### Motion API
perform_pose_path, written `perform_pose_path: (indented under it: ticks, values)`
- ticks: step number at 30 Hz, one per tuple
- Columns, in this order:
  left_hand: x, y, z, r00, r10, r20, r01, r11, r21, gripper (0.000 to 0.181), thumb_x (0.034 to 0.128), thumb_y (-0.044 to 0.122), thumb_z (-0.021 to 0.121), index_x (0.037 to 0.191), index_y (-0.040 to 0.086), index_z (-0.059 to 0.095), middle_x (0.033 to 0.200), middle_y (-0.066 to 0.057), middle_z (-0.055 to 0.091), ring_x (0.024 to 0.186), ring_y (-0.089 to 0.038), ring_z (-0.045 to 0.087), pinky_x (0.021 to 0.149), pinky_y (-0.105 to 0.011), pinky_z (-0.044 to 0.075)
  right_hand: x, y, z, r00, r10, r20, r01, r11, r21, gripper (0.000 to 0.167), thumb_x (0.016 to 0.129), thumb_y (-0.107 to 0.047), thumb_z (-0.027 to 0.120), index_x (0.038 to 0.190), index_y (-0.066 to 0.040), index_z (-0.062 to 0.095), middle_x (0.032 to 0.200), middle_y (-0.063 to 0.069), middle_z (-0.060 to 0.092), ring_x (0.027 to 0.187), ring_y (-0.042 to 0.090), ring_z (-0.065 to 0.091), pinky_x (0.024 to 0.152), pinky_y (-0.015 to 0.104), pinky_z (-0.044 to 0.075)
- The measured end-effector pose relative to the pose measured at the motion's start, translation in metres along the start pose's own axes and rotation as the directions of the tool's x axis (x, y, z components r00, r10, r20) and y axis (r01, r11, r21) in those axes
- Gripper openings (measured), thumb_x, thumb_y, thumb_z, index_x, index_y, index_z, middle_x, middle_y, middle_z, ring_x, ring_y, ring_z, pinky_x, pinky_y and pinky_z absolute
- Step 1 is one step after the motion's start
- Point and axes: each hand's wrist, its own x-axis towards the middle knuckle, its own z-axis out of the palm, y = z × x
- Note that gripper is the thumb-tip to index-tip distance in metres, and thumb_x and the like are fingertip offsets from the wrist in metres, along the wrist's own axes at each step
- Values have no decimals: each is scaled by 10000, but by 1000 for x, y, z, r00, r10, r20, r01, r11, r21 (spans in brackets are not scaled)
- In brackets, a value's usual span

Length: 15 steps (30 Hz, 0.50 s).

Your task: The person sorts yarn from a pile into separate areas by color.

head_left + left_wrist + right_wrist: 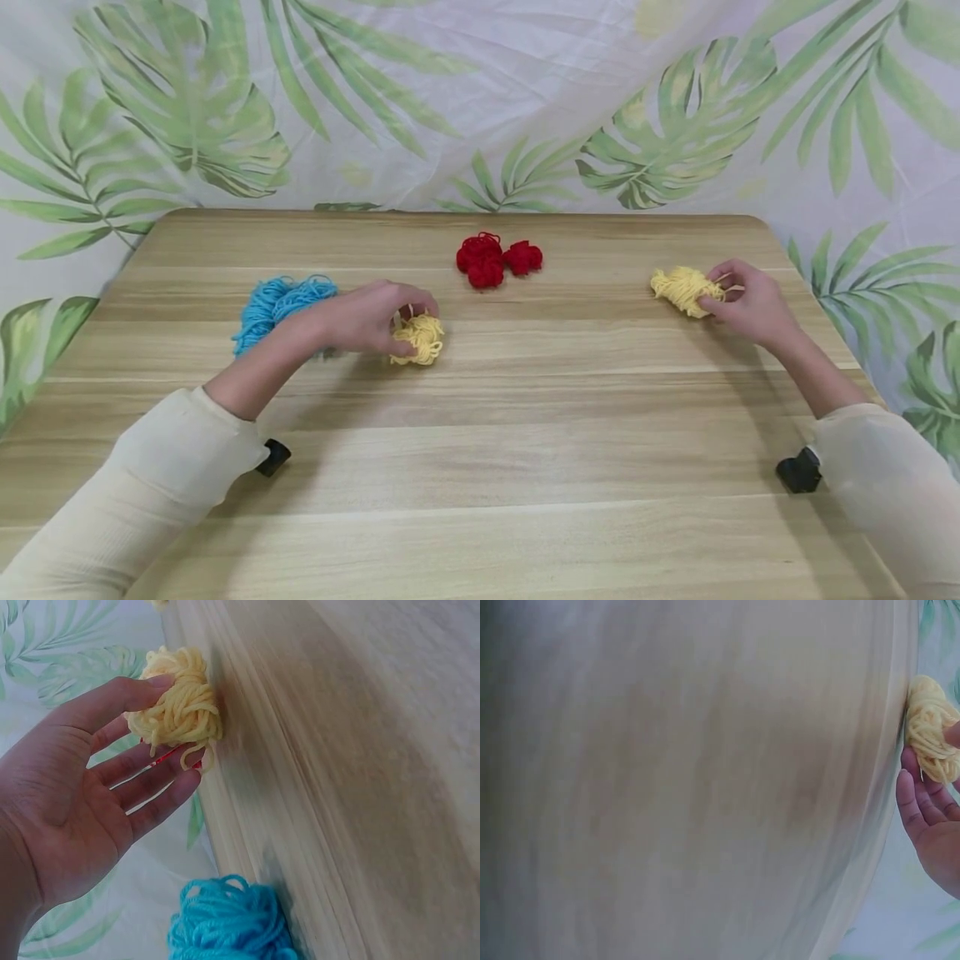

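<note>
My left hand [367,317] pinches a small yellow yarn bundle [422,340] left of the table's middle; in the left wrist view the thumb lies on the strands of the yellow yarn [180,701] with fingers behind it. Blue yarn [262,308] lies beside that hand, partly hidden by the wrist. Toward the right edge, my right hand [753,304] holds one end of another yellow yarn bundle [684,290] between thumb and fingers. The right wrist view catches this yellow yarn [930,731] at its edge, the hand partly cut off.
Red yarn bundles [482,260] sit at the back middle of the wooden table [525,450], a smaller red one [523,257] just to their right. Behind the table hangs a leaf-patterned cloth [525,100]. A black device [274,457] sticks out at the left sleeve, another [799,472] at the right.
</note>
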Motion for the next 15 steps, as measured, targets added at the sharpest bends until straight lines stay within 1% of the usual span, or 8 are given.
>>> perform_pose_path:
  ticks: [4, 9, 12, 15]
  values:
    - [4, 1, 2, 1000, 9, -5, -9, 1000, 4, 448, 826, 65, 860, 1230, 19, 673, 1106, -107, 695, 1026, -264, 629, 918, -464, 556, -1, 6, -4, 999, 35, -1, -35, 999, 2, 357, 919, -58, 714, 1190, 110, 554, 1006, 230, 589, 725, -93, 541, 589, 128, 529]
    - [9, 4, 2, 1000, 5, -6, -5, 1000, 10, 452, 834, 66, 858, 1241, 11, 668, 1118, -113, 692, 1027, -271, 622, 928, -462, 556, -2, 12, -8, 998, 53, -17, -54, 997, -49, 474, 942, -135, 718, 1323, 85, 540, 976, 232, 613, 688, -58, 543, 563, 140, 504]
    - [11, 6, 2, 1000, 6, -1, -6, 1000, 12, 447, 835, 71, 857, 1237, 14, 669, 1112, -113, 692, 1022, -272, 620, 929, -463, 553, -3, 15, -11, 998, 53, -23, -55, 992, -112, 516, 946, -204, 726, 1350, 63, 549, 936, 212, 623, 689, 28, 542, 569, 158, 466]
    - [12, 8, 2, 1000, 12, 4, -12, 1000, 17, 443, 835, 73, 857, 1230, 11, 668, 1102, -114, 691, 1015, -271, 620, 927, -462, 552, -3, 17, -13, 998, 54, -17, -57, 981, -185, 554, 951, -292, 728, 1354, 48, 559, 921, 212, 643, 739, 131, 557, 610, 205, 436]
